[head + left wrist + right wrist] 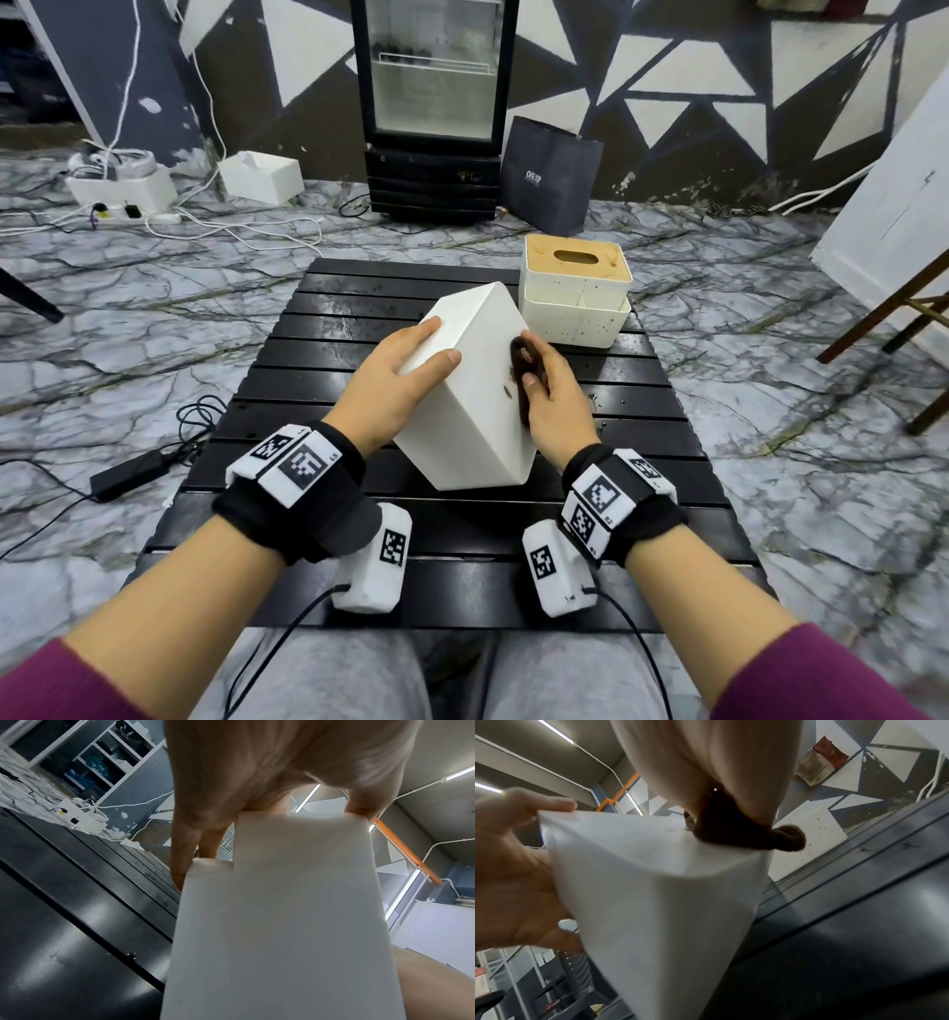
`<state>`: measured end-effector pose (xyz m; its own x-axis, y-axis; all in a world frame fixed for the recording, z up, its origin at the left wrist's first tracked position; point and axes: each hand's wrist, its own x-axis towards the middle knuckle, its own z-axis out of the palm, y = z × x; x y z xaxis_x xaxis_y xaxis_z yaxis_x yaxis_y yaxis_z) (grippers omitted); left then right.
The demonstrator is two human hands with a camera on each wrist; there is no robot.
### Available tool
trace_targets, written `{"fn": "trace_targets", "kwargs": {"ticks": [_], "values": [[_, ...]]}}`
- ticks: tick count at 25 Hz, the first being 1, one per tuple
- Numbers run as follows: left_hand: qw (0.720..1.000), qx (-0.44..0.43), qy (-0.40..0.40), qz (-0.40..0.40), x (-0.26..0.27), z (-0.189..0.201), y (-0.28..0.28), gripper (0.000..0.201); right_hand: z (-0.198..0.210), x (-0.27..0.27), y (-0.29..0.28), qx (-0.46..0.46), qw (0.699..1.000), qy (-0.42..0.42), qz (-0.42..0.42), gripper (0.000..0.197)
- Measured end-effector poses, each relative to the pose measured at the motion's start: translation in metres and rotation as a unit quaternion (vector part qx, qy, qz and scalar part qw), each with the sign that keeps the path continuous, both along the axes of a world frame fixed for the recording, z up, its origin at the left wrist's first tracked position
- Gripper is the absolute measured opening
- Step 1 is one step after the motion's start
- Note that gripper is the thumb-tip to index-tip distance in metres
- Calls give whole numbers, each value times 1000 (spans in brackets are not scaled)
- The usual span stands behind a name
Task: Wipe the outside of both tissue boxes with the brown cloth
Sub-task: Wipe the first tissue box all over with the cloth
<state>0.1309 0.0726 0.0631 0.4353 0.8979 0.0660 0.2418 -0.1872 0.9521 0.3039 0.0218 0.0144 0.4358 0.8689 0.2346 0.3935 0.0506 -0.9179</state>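
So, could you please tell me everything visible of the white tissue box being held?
The white tissue box is a plain, smooth, plastic-looking oblong with rounded edges, tilted over the black slatted table; whether it touches the slats is unclear. One edge has a stepped notch. The left hand grips its left side, thumb over the upper edge. The right hand presses the brown cloth against its right face, where small brown specks show.

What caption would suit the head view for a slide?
Left hand holds tilted white tissue box; right hand presses brown cloth against its side.
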Motion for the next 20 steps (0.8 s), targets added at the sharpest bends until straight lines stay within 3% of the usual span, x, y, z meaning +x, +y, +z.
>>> {"fn": "trace_targets", "kwargs": {"ticks": [2, 8, 13, 20], "values": [[1000, -1, -1, 7, -1, -1, 0, 53, -4, -8, -9, 7, 1000, 6, -7, 50], [1000, 3, 3, 10, 1, 1, -2, 53, 2, -19, -14, 40, 998, 43, 35, 52], [1000, 8, 16, 3, 3, 0, -4, 69, -3, -17, -17, 32, 998, 57, -3, 52], [1000, -3, 4, 6, 4, 0, -4, 72, 16, -41, -16, 86, 993, 37, 68, 51]]}}
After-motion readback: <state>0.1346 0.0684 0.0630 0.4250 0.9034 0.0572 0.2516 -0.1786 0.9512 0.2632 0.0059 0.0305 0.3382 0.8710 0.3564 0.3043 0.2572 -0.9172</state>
